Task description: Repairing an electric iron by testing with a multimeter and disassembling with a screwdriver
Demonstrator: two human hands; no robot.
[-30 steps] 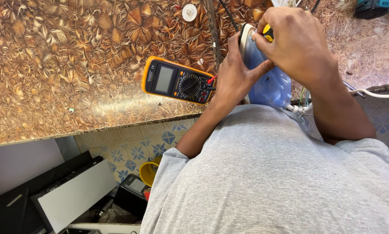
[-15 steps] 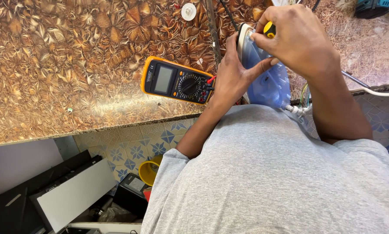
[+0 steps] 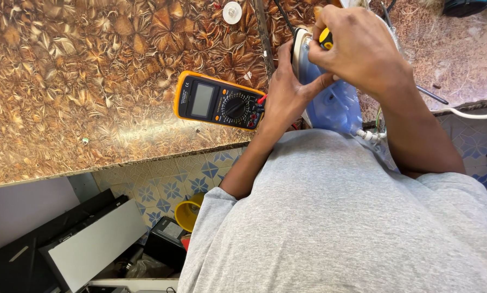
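A blue and white clothes iron [image 3: 333, 103] stands on edge at the table's near side, against my grey shirt. My left hand [image 3: 287, 92] grips its metal sole from the left. My right hand [image 3: 363, 46] is closed around a yellow and black screwdriver handle [image 3: 325, 38] held at the top of the iron. The screwdriver's tip is hidden by my fingers. A yellow-cased multimeter [image 3: 219, 101] with a grey screen and a black dial lies flat just left of my left hand, with red and black leads plugged in.
The table [image 3: 81, 81] has a brown leaf-patterned top. A white round cap [image 3: 232, 12] lies near its far edge. A white cable [image 3: 471, 112] runs off right. Below the table edge are blue-patterned floor tiles, a yellow funnel [image 3: 189, 214] and a white and black box [image 3: 86, 244].
My right hand has shifted slightly on the screwdriver at the top of the iron. My left hand keeps its grip on the iron. The multimeter has not moved.
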